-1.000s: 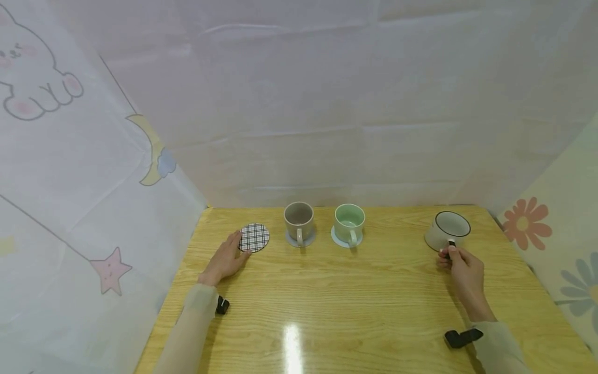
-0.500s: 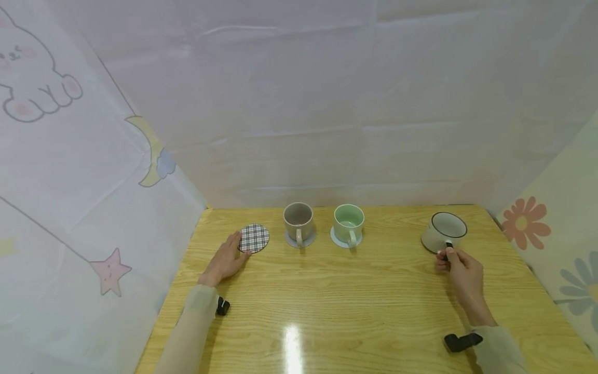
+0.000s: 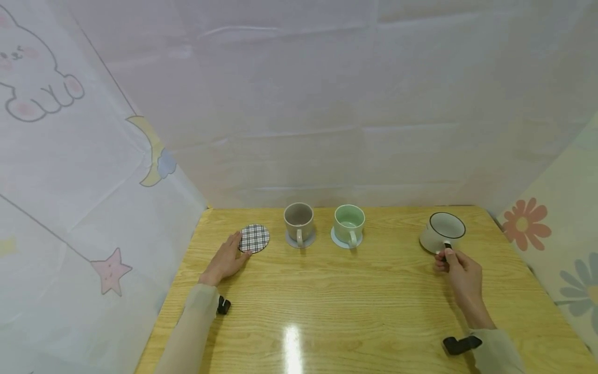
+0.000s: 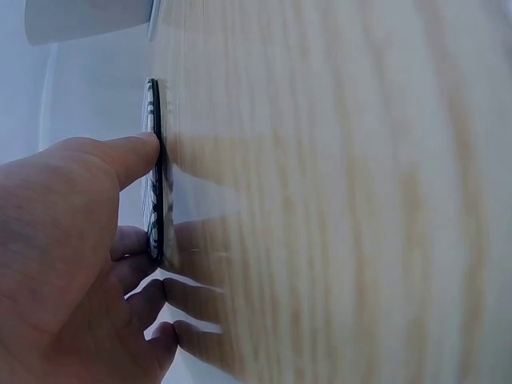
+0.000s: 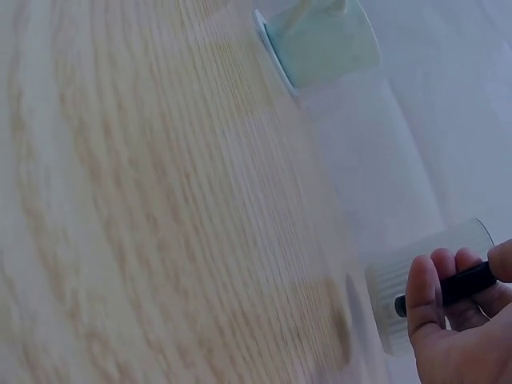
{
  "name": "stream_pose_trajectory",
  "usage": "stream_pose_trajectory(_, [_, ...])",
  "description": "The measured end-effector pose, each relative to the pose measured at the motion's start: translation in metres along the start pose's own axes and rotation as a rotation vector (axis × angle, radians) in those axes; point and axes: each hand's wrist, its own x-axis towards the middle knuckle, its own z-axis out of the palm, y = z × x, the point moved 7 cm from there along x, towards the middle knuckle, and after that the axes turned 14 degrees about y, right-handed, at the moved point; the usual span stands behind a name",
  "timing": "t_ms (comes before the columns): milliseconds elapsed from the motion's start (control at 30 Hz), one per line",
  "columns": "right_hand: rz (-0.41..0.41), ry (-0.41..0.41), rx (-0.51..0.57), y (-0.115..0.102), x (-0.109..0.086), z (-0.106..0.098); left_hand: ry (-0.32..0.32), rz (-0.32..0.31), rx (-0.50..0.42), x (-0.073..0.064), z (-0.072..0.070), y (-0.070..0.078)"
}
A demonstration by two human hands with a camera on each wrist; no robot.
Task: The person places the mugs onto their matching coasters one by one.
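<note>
In the head view my left hand (image 3: pixel 226 261) lies at the left with fingers extended, its thumb and fingertips touching the edge of a round plaid coaster (image 3: pixel 254 238). The left wrist view has the thumb on one side of the flat coaster (image 4: pixel 155 172) and the fingers on the other. At the right, my right hand (image 3: pixel 464 274) grips the black handle (image 5: pixel 464 286) of a white mug (image 3: pixel 434 236) with a dark rim. That mug (image 5: pixel 388 308) is upright or nearly so, and in the right wrist view a narrow gap shows between its base and the table.
Between the hands, a grey-brown mug (image 3: pixel 299 218) and a pale green mug (image 3: pixel 349 221) each stand on a light round coaster, handles facing me. The wooden table (image 3: pixel 364 306) meets a pale cloth backdrop (image 3: pixel 299 130) at its rear edge.
The white mug has shifted slightly to the left, with my right hand on its handle. My left hand and the plaid coaster have stayed in place.
</note>
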Motion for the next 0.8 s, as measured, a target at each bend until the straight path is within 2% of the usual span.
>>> stream_pose_trajectory(467, [-0.066,-0.017,-0.082,-0.009,-0.010,0.005,-0.003,-0.007,0.008,0.000,0.002,-0.004])
stream_pose_trajectory(800, [-0.096,-0.041,-0.038,-0.018,-0.019,0.005,-0.017,-0.014,0.022,0.002,0.004,-0.005])
